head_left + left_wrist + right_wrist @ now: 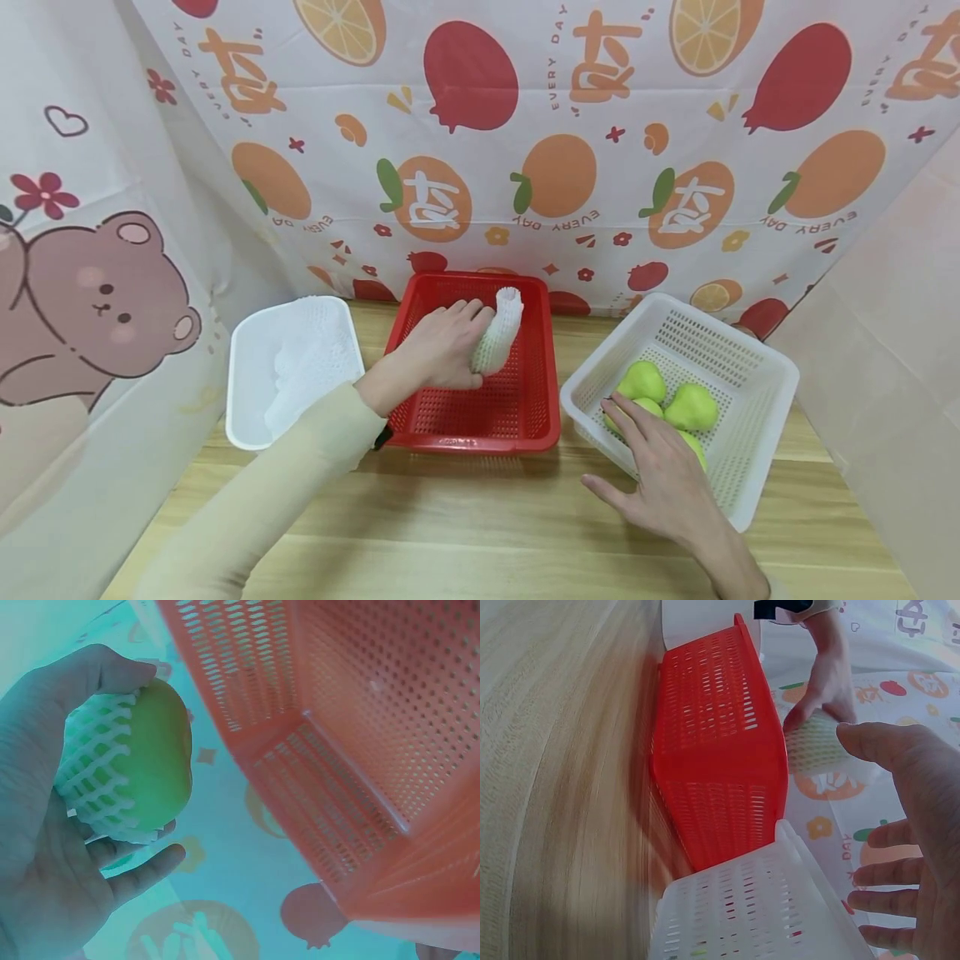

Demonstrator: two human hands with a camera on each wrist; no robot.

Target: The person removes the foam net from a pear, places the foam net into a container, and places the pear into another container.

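Note:
My left hand (447,343) grips a green pear (169,750) sleeved in a white foam net (510,321), held above the red basket (468,442). One end of the pear shows bare in the left wrist view, between thumb and fingers, while the net's loose end sticks up in the head view. Over the near left side of the white square basket (757,367) is my right hand (667,479), its fingers extended and thumb spread. The fingertips overlap several bare green pears (692,407) lying in that basket, and nothing is gripped there.
At the left stands a smaller white bin (243,383) holding a pile of white foam nets (318,354). All three containers sit side by side on a wooden table (487,525). Behind them hangs a fruit-print cloth (480,167), with a bear-print sheet (112,300) along the left.

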